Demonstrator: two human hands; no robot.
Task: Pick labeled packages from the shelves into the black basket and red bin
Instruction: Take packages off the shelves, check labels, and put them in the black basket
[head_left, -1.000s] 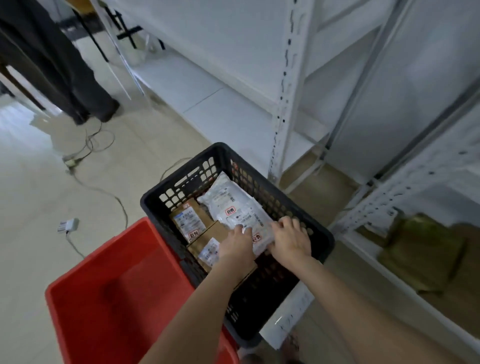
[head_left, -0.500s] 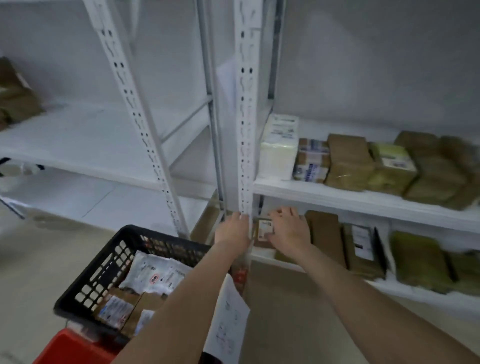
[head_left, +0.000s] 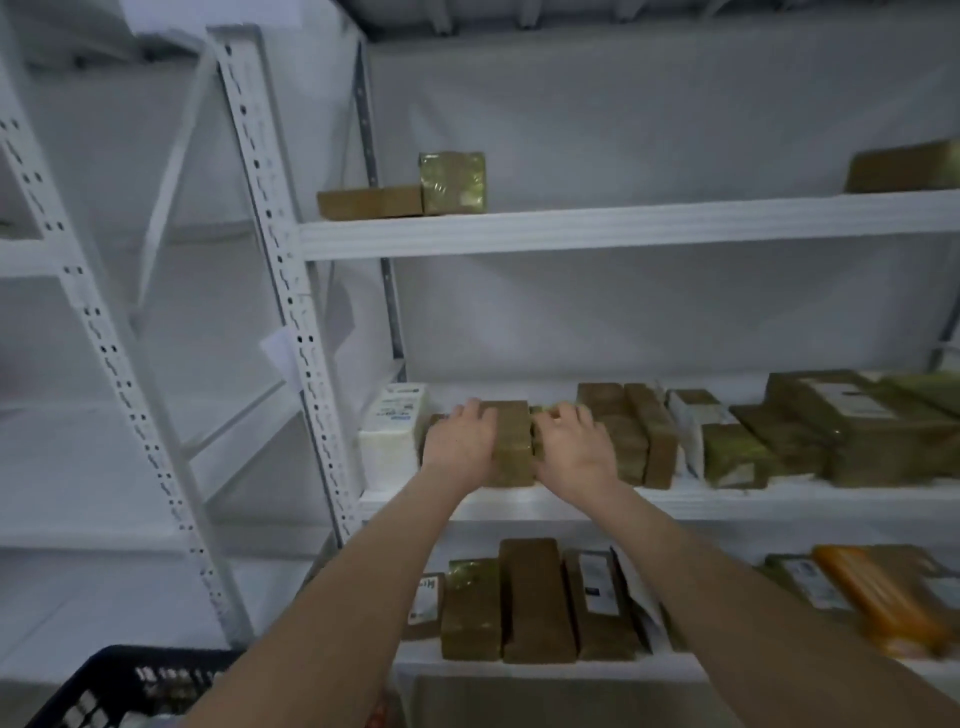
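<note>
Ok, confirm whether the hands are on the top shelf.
No, the left hand and right hand hold brown packages on the middle shelf.

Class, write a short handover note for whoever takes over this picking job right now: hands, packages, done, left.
Left hand and right hand flank an upright brown paper-wrapped package on the white metal middle shelf; grip unclear.
Black plastic basket sits lower left, contents hidden. Red bin out of view.
Done: nothing lifted yet.
Left: pull this package, drop it in the basket.

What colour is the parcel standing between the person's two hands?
Brown, like plain kraft paper. The package shows best in the head view.
</note>
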